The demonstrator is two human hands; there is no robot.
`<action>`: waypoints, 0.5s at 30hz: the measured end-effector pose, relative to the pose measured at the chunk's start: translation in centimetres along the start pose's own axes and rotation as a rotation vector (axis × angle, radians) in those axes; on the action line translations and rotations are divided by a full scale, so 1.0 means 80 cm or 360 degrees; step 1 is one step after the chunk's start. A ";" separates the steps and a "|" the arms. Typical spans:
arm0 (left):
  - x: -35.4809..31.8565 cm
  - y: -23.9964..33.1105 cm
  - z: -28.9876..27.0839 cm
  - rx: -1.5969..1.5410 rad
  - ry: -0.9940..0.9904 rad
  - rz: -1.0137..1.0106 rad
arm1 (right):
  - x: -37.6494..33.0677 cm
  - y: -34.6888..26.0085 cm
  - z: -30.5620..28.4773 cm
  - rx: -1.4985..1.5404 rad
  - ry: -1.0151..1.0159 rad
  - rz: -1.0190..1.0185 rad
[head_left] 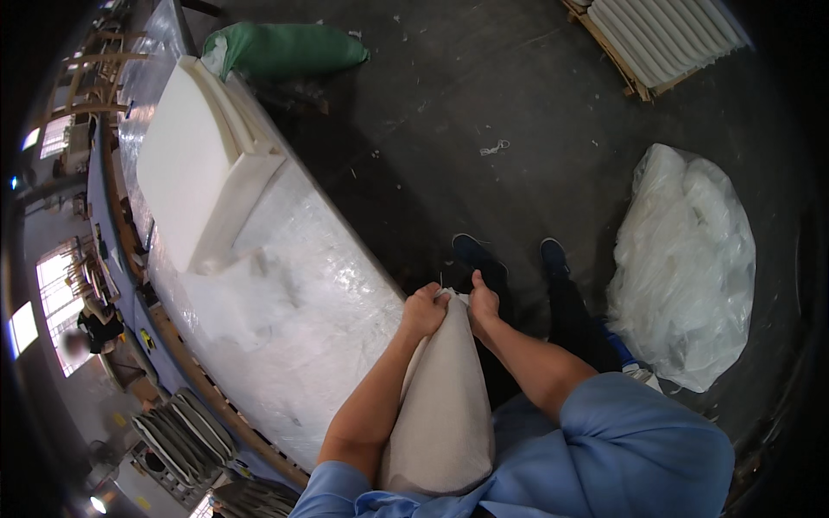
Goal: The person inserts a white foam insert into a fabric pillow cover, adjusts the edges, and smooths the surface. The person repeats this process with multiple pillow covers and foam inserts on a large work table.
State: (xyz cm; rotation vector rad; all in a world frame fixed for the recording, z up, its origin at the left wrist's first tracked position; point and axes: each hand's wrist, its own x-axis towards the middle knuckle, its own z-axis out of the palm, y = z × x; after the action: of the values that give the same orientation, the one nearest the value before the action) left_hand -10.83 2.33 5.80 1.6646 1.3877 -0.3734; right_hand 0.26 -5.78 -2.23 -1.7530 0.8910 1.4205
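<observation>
A stuffed beige fabric cushion [443, 406] stands on end against my body, between my forearms. Its narrow far end comes to a gathered edge with a bit of white material. My left hand [423, 312] is closed on the left side of that edge, fingers bent inward. On the other side my right hand [484, 304] grips the edge too, its thumb pointing up. A thin thread-like strand sticks up between the hands; I cannot make out what it is. The right fingers are partly hidden behind the fabric.
To the left runs a long table [302, 345] covered in clear plastic film, with white foam pieces [186, 164] stacked on it. A green sack [285, 50] lies beyond. At right are a plastic bag of white filling [686, 268] and a pallet of pale stacked panels [665, 39].
</observation>
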 end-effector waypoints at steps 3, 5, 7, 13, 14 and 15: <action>-0.007 0.015 0.006 -0.0054 -0.0106 -0.0034 | -0.001 -0.002 -0.023 0.0132 -0.0046 0.0115; -0.001 0.009 0.007 -0.0133 -0.0120 -0.0049 | -0.007 -0.006 -0.035 0.0182 -0.0096 0.0207; 0.006 -0.009 0.007 -0.0254 -0.0089 -0.0052 | -0.011 -0.002 -0.045 0.0080 -0.0115 0.0135; 0.018 -0.009 -0.005 -0.0229 -0.0095 -0.0268 | -0.031 0.006 -0.054 0.0129 -0.0332 0.0210; 0.019 -0.011 -0.005 -0.0209 -0.0139 -0.0252 | -0.024 0.014 -0.057 0.0177 -0.0399 0.0233; 0.024 -0.013 -0.007 -0.0185 -0.0179 -0.0232 | -0.025 0.013 -0.053 0.0172 -0.0379 0.0257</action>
State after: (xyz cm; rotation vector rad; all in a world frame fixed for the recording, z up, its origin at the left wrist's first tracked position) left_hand -11.28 3.90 4.26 1.4317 1.4233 -0.4541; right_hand 1.15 -9.75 0.27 -1.4233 0.9767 1.6142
